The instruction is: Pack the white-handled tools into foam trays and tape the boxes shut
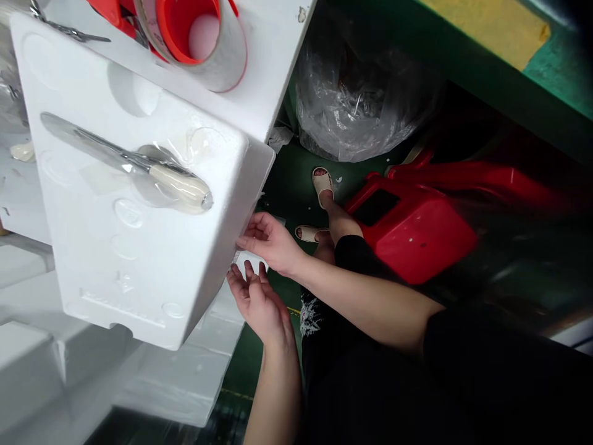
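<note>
A white foam box (139, 247) stands in front of me, its near side facing my hands. On top lies a slim metal tool with a cream handle (180, 185), in clear plastic wrapping; it looks like a knife. My right hand (273, 244) is at the box's near edge, thumb and fingers drawn together; what they pinch, if anything, is too small to make out. Just beside it, my left hand (259, 303) has its palm turned up and its fingers loosely curled and apart. A small white patch (250, 258) shows between the hands.
A wide tape roll (227, 62) with a red core sits on the white table (264, 37) beyond the box, near scissors (69, 31). Several white foam boxes (28, 364) stand at lower left. A clear plastic bag (352, 111) and a red stool (417, 228) are below.
</note>
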Available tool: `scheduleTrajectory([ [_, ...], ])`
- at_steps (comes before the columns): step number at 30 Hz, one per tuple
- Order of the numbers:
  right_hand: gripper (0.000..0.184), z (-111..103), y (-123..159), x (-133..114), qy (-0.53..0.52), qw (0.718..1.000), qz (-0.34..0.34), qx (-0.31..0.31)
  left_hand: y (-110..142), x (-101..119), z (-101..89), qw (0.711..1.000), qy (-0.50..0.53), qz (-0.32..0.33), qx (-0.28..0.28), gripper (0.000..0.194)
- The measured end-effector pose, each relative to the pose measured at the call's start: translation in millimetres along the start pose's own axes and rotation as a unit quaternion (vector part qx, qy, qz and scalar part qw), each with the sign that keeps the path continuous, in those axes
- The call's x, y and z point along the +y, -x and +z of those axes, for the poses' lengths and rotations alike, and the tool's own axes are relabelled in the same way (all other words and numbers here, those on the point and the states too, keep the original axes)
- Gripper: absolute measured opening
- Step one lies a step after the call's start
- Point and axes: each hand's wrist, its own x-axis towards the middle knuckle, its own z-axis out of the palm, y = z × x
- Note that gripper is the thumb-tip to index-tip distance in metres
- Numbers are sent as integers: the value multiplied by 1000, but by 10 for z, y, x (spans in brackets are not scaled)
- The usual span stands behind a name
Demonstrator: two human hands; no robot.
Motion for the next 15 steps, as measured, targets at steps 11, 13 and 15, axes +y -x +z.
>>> scheduleTrajectory([
  [11, 44, -260, 313, 141, -43, 999, 9, 7, 97, -33, -180, 997, 54, -32, 48, 28],
  [13, 41, -274, 335, 199, -60, 998, 27, 2, 82, 33, -194, 995, 74, -28, 57, 27],
  [15, 41, -257, 361, 259, -87, 995, 52, -1, 34, 116, -251, 995, 82, -17, 49, 32],
])
